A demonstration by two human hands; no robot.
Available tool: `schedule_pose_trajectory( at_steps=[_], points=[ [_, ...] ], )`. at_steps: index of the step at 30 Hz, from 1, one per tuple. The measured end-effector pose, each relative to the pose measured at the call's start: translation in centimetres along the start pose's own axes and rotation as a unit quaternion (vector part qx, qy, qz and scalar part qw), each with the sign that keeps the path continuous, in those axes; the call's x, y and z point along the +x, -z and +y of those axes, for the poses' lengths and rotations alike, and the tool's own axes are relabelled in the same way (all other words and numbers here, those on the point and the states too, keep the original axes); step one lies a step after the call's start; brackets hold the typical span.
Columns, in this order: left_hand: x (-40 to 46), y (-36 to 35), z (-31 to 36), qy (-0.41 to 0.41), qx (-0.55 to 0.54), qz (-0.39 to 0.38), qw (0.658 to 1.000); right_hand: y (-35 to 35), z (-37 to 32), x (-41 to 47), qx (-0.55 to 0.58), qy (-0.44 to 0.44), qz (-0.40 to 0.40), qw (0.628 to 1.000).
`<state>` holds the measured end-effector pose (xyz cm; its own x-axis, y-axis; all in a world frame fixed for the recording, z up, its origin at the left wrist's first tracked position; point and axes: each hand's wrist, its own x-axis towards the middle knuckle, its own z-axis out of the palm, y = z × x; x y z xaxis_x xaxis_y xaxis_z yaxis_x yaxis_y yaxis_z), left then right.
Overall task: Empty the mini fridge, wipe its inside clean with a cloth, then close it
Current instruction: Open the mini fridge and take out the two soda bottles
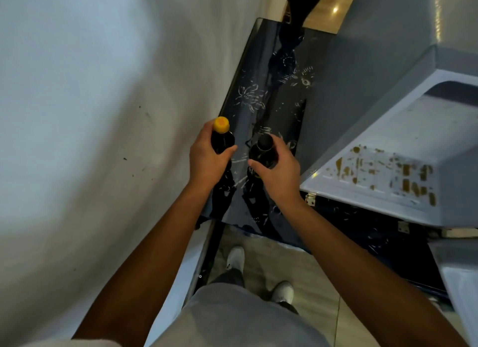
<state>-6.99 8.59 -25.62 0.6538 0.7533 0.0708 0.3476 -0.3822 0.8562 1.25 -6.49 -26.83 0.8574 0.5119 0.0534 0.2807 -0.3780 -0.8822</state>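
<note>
My left hand (207, 158) grips a dark bottle with an orange cap (221, 133) around its upper body. My right hand (279, 170) grips a second dark bottle with a black cap (264, 148). Both bottles stand upright, side by side, low over or on the dark glass table top (261, 95); I cannot tell whether they touch it. To the right is the mini fridge (367, 70), grey, with its door (388, 170) swung open; the door's white inner lining is flecked with brown stains. The fridge's inside is hidden from this angle.
A pale wall (90, 114) runs close along the table's left edge. A dark rounded object (302, 0) stands at the table's far end. My feet in white shoes (235, 257) stand on a tiled floor just before the table's near edge.
</note>
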Motion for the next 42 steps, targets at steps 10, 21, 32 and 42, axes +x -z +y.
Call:
schedule_pose_trajectory(
  at_steps=[10,21,32,42],
  points=[
    [-0.3,-0.5,-2.3,0.017,-0.019,-0.008,1.0,-1.1,0.7,0.6,-0.003,-0.002,-0.01,1.0],
    [-0.6,-0.7,-3.5,0.023,-0.013,-0.005,1.0,-1.2,1.8,1.0,-0.043,0.011,-0.028,0.999],
    [-1.2,-0.3,-3.7,0.043,0.036,-0.049,0.997,-0.6,1.6,1.5,-0.101,0.014,-0.056,0.993],
    [-7.6,1.9,-1.3,-0.013,0.067,-0.011,0.998,5.6,1.2,-4.8,-0.124,0.072,-0.064,0.988]
  ],
)
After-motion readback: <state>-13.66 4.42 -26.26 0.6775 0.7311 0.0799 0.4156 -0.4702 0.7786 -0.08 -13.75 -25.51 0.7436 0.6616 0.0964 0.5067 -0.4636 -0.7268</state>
